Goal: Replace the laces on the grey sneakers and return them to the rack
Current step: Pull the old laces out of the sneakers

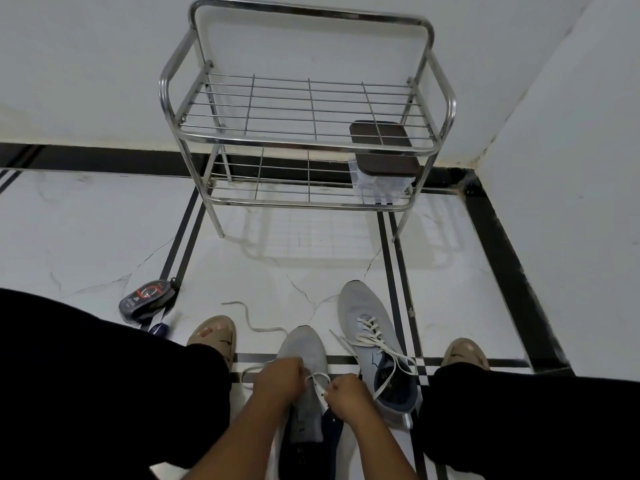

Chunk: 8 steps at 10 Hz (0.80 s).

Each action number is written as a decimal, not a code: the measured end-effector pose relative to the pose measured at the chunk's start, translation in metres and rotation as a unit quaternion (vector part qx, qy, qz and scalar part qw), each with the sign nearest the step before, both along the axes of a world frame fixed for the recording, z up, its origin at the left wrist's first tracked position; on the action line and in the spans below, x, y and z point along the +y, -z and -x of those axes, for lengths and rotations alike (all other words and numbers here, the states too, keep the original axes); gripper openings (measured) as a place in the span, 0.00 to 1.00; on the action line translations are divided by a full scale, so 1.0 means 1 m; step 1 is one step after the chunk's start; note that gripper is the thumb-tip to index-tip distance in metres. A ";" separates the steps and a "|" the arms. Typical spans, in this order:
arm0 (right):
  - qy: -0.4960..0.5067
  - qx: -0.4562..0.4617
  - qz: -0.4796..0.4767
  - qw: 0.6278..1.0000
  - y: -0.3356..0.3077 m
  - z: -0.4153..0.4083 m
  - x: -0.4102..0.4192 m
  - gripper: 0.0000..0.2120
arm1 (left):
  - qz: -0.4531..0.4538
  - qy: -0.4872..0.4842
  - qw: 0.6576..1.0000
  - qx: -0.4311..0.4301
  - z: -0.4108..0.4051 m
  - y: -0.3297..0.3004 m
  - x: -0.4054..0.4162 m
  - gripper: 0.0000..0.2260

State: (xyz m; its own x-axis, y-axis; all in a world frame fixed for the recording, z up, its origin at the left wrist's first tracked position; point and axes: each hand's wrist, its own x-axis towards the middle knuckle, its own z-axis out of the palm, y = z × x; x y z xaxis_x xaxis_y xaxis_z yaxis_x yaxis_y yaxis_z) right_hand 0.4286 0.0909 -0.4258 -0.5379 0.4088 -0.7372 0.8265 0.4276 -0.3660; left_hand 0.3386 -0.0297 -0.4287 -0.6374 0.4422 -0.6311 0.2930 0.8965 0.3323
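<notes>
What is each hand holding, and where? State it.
Both hands pinch the white lace over the near grey sneaker: left hand on its left strand, right hand on its right strand, at the eyelets.

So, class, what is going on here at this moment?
A seated person is lacing one grey sneaker on the floor between their feet. The left hand and the right hand each pinch the white lace over its tongue. The second grey sneaker lies beside it, laced but untied. A loose lace lies on the floor. The metal rack holds no shoes.
</notes>
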 end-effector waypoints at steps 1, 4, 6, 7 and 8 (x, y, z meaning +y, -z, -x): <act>0.004 0.000 -0.005 1.000 0.002 -0.002 0.000 0.11 | 0.009 -0.045 0.999 0.027 -0.018 0.006 -0.002 0.09; 0.027 -0.012 0.014 0.999 0.006 -0.006 0.000 0.13 | -0.354 -0.707 0.584 -0.184 0.063 -0.031 -0.024 0.12; 0.019 -0.032 0.014 0.999 0.004 -0.005 -0.001 0.11 | -0.010 -0.012 0.999 0.040 -0.009 0.008 -0.003 0.08; 0.004 -0.039 0.009 0.999 0.005 -0.007 0.000 0.11 | -0.004 0.052 0.992 0.115 -0.011 0.009 -0.005 0.07; -0.001 -0.040 0.007 0.999 0.005 -0.007 0.000 0.11 | 0.030 0.074 0.994 0.077 -0.005 0.006 0.001 0.07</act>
State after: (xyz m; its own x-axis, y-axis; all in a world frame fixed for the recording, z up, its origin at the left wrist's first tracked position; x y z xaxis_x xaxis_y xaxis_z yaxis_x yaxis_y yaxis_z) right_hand 0.4358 0.0907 -0.4311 -0.4779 0.3965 -0.7838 0.8523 0.4251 -0.3046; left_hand 0.3435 -0.0288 -0.4348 -0.6590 0.5028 -0.5594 0.4668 0.8565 0.2200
